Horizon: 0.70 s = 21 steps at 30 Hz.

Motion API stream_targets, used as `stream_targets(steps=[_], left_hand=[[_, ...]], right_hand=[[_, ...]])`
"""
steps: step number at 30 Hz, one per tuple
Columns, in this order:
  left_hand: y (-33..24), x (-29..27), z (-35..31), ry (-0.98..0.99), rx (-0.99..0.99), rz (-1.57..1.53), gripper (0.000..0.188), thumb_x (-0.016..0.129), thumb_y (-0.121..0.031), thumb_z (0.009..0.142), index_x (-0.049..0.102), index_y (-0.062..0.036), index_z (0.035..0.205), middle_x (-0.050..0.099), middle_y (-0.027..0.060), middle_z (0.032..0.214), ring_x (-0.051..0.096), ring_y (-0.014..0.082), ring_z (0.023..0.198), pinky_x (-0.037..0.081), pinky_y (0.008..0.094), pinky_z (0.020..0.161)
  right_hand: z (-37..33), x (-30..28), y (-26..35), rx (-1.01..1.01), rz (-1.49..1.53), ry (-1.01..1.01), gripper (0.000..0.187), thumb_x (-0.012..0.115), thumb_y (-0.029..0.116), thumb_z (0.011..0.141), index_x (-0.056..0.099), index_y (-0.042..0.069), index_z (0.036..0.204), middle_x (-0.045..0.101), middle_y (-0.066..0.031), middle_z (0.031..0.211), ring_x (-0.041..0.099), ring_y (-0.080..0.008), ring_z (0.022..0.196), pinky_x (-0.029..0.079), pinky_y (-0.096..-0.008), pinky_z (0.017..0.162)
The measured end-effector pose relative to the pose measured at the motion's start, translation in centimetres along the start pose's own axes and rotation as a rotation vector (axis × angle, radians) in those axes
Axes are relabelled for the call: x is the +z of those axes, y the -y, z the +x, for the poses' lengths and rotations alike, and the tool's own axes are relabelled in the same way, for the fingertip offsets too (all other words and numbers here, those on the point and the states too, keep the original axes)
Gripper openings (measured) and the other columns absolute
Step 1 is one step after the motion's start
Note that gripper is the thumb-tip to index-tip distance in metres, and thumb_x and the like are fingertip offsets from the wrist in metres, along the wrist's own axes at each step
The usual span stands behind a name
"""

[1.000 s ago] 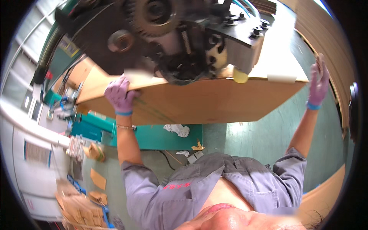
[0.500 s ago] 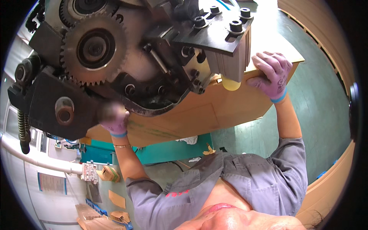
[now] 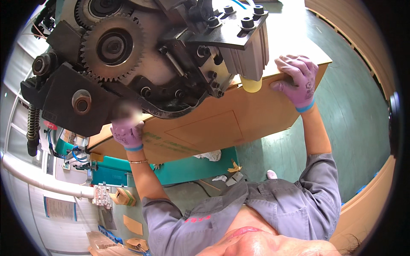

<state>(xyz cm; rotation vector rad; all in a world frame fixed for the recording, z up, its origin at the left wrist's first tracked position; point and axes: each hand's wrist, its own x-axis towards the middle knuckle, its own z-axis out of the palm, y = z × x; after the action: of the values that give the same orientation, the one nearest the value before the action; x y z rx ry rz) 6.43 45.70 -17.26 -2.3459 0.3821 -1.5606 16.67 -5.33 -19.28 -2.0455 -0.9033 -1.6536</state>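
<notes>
Both my hands, in purple gloves with blue cuffs, are at the near upper edge of a large brown cardboard box (image 3: 230,121). My right hand (image 3: 298,80) grips its right part, fingers bent over the top and thumb against the front face. At the left end, my left hand (image 3: 127,133) is curled at the same edge, just below the machine; a blurred patch hides its fingertips. Over the box hangs a dark metal machine (image 3: 153,81) with a toothed gear (image 3: 113,47). A pale yellow rounded tip (image 3: 251,84) sits under its grey block, close to the box edge.
Bolts (image 3: 247,22) stick up from the machine's black plate. A coil spring (image 3: 33,123) hangs at its far left. Below the box lies a teal surface (image 3: 192,168) with crumpled white material (image 3: 209,155). Cardboard pieces (image 3: 133,225) lie at lower left; green floor (image 3: 354,115) spans the right.
The view has shifted slightly, and the front face of the box shows more of its green print. Both hands stay at the edge, a little further left or higher in the picture.
</notes>
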Motion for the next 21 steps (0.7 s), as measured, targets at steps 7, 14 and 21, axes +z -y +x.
stream_targets(steps=[7,14,21], left_hand=[[0.76,-0.01,-0.96,0.020,0.006,0.037,0.041,0.047,-0.048,0.098,0.061,-0.0095,0.090,0.064,0.0098,0.093,0.059,0.0312,0.087,0.044,0.0424,0.075],[0.74,0.43,-0.97,0.006,-0.002,0.033,0.046,0.042,-0.050,0.100,0.064,-0.0095,0.096,0.065,0.0107,0.093,0.060,0.0312,0.089,0.044,0.0431,0.078],[0.56,0.19,-0.61,-0.009,0.026,0.044,0.041,0.046,-0.046,0.099,0.061,-0.0088,0.092,0.063,0.0108,0.091,0.059,0.0317,0.086,0.043,0.0431,0.076]], right_hand=[[-0.22,0.32,-0.46,-0.006,0.015,-0.016,0.054,0.076,0.056,0.065,0.070,0.018,0.104,0.069,0.0036,0.104,0.060,-0.0180,0.102,0.040,-0.0361,0.092],[-0.17,0.36,-0.33,0.027,0.004,-0.012,0.052,0.078,0.053,0.060,0.072,0.020,0.099,0.070,0.0056,0.102,0.061,-0.0179,0.100,0.041,-0.0355,0.090],[0.15,0.51,-0.28,0.054,0.015,-0.016,0.049,0.079,0.052,0.058,0.073,0.021,0.096,0.070,0.0071,0.099,0.061,-0.0175,0.100,0.042,-0.0350,0.087]])
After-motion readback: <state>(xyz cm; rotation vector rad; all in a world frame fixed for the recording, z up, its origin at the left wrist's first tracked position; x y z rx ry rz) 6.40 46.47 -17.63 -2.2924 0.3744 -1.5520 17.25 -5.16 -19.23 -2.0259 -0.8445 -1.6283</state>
